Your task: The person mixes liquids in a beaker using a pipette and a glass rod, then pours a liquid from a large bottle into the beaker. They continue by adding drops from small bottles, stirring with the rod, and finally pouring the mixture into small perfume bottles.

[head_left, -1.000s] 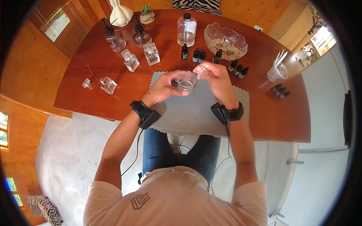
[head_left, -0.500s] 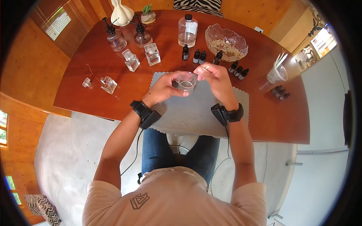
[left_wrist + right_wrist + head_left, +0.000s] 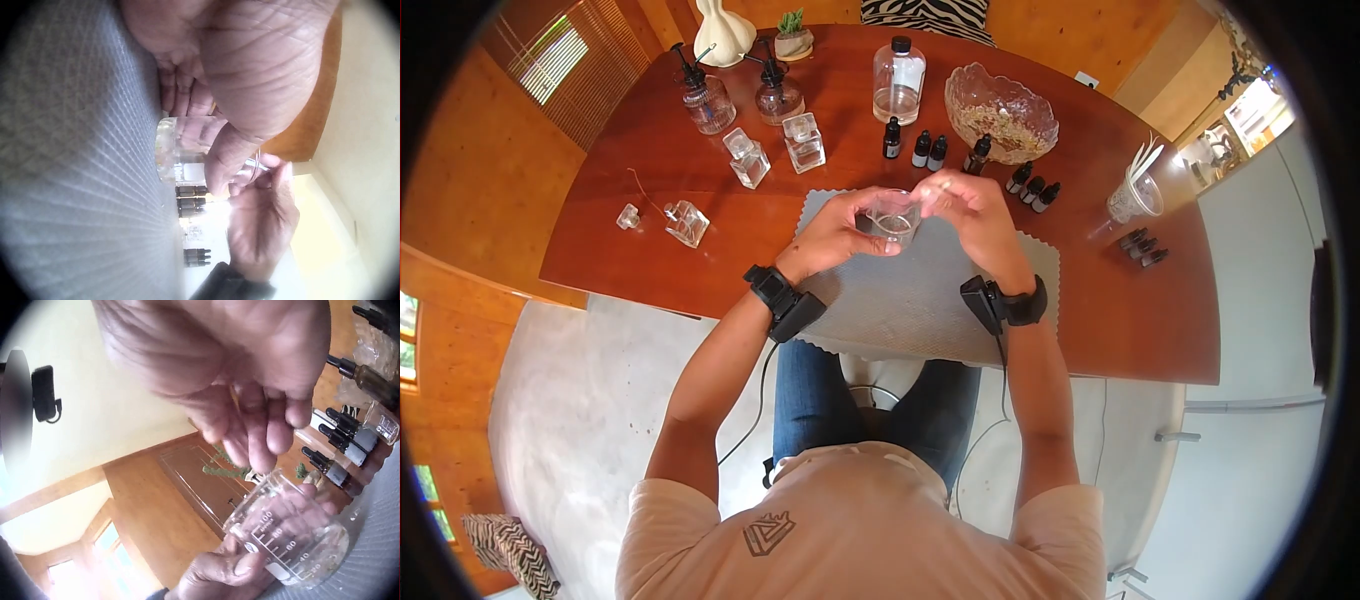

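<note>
My left hand [image 3: 837, 228] grips a clear glass beaker [image 3: 894, 228] around its side, thumb toward me, over the grey mat [image 3: 890, 300]. The right wrist view shows white volume marks on the beaker's wall and a little clear liquid at the bottom. Above the rim, my right hand [image 3: 972, 215] pinches a thin, shiny stirring rod [image 3: 257, 164] between thumb and fingertips. Most of the rod is hidden by the fingers and glass. Small black-capped dropper bottles [image 3: 929, 150] stand just beyond my hands.
Across the back are a large clear bottle [image 3: 897, 85], a glass bowl [image 3: 1003, 115] and pump bottles [image 3: 708, 105]. Square glass bottles [image 3: 805, 145] and an uncapped one [image 3: 688, 224] stand left. At right, a clear cup [image 3: 1137, 195] holds white strips, near more dropper bottles [image 3: 1143, 246].
My right fingers have shifted slightly at the beaker's rim and look blurred now. The left hand keeps the beaker in nearly the same place.
</note>
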Action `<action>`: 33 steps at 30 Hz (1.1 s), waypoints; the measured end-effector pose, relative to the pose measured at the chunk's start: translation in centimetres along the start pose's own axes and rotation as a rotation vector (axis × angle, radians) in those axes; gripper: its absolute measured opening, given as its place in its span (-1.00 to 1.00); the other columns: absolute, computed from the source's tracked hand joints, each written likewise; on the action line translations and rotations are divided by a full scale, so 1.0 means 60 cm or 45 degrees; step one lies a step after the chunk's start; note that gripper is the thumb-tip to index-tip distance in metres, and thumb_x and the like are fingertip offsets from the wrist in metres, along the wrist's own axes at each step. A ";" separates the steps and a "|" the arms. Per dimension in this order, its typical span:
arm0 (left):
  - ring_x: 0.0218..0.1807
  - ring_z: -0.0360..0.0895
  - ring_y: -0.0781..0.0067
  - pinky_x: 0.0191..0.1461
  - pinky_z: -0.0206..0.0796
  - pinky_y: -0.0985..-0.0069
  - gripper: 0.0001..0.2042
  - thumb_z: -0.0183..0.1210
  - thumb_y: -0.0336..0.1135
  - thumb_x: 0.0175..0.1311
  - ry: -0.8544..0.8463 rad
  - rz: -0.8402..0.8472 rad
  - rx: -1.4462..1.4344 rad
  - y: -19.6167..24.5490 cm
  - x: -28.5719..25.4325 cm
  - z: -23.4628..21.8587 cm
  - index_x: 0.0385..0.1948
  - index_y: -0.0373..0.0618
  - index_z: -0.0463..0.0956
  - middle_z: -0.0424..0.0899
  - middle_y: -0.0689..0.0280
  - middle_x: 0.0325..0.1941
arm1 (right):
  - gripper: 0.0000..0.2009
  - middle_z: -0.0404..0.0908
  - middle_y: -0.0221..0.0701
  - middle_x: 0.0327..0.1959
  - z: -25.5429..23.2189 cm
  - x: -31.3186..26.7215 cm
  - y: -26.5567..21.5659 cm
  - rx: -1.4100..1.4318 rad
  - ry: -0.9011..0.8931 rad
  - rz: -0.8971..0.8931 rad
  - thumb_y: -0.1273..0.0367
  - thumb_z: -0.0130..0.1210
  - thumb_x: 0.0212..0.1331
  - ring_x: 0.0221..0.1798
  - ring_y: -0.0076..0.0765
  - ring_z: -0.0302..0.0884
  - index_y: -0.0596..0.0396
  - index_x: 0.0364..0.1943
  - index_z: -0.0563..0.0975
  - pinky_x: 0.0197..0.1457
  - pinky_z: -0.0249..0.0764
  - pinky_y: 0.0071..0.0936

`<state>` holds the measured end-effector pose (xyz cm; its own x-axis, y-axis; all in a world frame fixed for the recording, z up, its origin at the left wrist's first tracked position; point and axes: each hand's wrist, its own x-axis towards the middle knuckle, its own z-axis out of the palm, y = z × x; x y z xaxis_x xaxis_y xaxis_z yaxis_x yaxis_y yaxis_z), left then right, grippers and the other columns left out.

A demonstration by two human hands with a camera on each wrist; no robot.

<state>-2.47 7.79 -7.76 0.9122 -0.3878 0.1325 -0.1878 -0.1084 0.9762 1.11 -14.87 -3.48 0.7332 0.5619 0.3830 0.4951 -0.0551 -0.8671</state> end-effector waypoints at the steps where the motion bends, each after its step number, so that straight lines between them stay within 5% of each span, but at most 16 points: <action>1: 0.21 0.55 0.43 0.33 0.36 0.42 -0.36 0.52 -0.43 0.03 -0.006 -0.009 -0.013 0.002 0.000 0.000 0.24 -0.22 0.49 0.65 0.27 0.18 | -0.83 0.62 -0.35 -0.47 -0.001 -0.001 -0.006 0.038 -0.076 -0.035 0.41 0.10 0.35 -0.38 -0.51 0.49 0.25 -0.25 0.65 -0.24 0.43 -0.49; 10: 0.22 0.54 0.47 0.33 0.34 0.44 -0.36 0.50 -0.47 0.03 -0.011 -0.001 -0.034 -0.008 0.002 -0.001 0.24 -0.21 0.48 0.65 0.30 0.18 | -0.85 0.61 -0.27 -0.43 0.000 0.003 0.011 -0.084 0.148 -0.017 0.46 0.09 0.31 -0.38 -0.40 0.53 0.30 -0.27 0.62 -0.24 0.46 -0.44; 16: 0.20 0.56 0.44 0.33 0.36 0.41 -0.35 0.50 -0.45 0.03 -0.018 -0.008 -0.035 0.004 0.000 -0.002 0.24 -0.23 0.48 0.66 0.27 0.16 | -0.84 0.60 -0.30 -0.45 0.004 0.003 -0.012 -0.076 -0.131 -0.121 0.44 0.11 0.30 -0.41 -0.40 0.49 0.29 -0.29 0.63 -0.27 0.41 -0.45; 19: 0.19 0.56 0.44 0.33 0.36 0.42 -0.35 0.51 -0.45 0.03 0.001 0.003 -0.027 0.000 -0.001 0.001 0.24 -0.23 0.48 0.67 0.28 0.16 | -0.84 0.59 -0.30 -0.46 0.010 0.005 0.006 -0.105 0.217 -0.041 0.42 0.13 0.30 -0.40 -0.39 0.49 0.28 -0.30 0.63 -0.27 0.40 -0.44; 22: 0.19 0.56 0.44 0.32 0.37 0.42 -0.36 0.51 -0.45 0.03 -0.003 0.009 -0.018 0.001 0.002 0.001 0.24 -0.22 0.48 0.67 0.29 0.15 | -0.83 0.58 -0.30 -0.46 0.003 0.000 -0.009 0.040 -0.107 -0.059 0.41 0.14 0.30 -0.39 -0.39 0.50 0.29 -0.30 0.63 -0.27 0.41 -0.42; 25: 0.20 0.55 0.44 0.32 0.37 0.42 -0.35 0.51 -0.44 0.03 -0.002 0.012 0.010 -0.003 0.001 -0.002 0.25 -0.21 0.48 0.66 0.29 0.16 | -0.82 0.60 -0.31 -0.45 0.010 0.004 0.002 -0.176 0.189 -0.114 0.40 0.15 0.30 -0.38 -0.40 0.53 0.28 -0.28 0.64 -0.25 0.43 -0.44; 28: 0.21 0.55 0.44 0.32 0.36 0.43 -0.35 0.51 -0.44 0.03 -0.012 -0.015 -0.023 -0.001 0.003 0.000 0.26 -0.20 0.48 0.65 0.28 0.17 | -0.83 0.61 -0.31 -0.44 0.002 0.002 -0.009 -0.001 -0.136 -0.099 0.40 0.14 0.31 -0.38 -0.41 0.54 0.27 -0.27 0.65 -0.25 0.44 -0.45; 31: 0.21 0.55 0.44 0.32 0.36 0.43 -0.35 0.50 -0.45 0.04 -0.004 -0.025 -0.024 0.000 -0.001 -0.001 0.26 -0.19 0.48 0.65 0.29 0.18 | -0.82 0.61 -0.31 -0.44 0.010 0.004 0.009 -0.143 0.211 -0.085 0.38 0.14 0.33 -0.39 -0.41 0.53 0.27 -0.26 0.65 -0.25 0.44 -0.46; 33: 0.21 0.55 0.44 0.32 0.36 0.43 -0.35 0.50 -0.46 0.04 -0.018 -0.016 -0.030 -0.001 0.001 -0.001 0.26 -0.19 0.48 0.65 0.29 0.18 | -0.81 0.61 -0.31 -0.45 0.003 0.000 0.000 -0.017 0.003 -0.035 0.39 0.14 0.34 -0.40 -0.42 0.53 0.27 -0.26 0.65 -0.26 0.43 -0.46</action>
<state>-2.38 7.83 -7.79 0.9091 -0.3996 0.1178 -0.1677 -0.0921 0.9815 1.04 -14.72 -3.51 0.7206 0.5613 0.4071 0.5212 -0.0512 -0.8519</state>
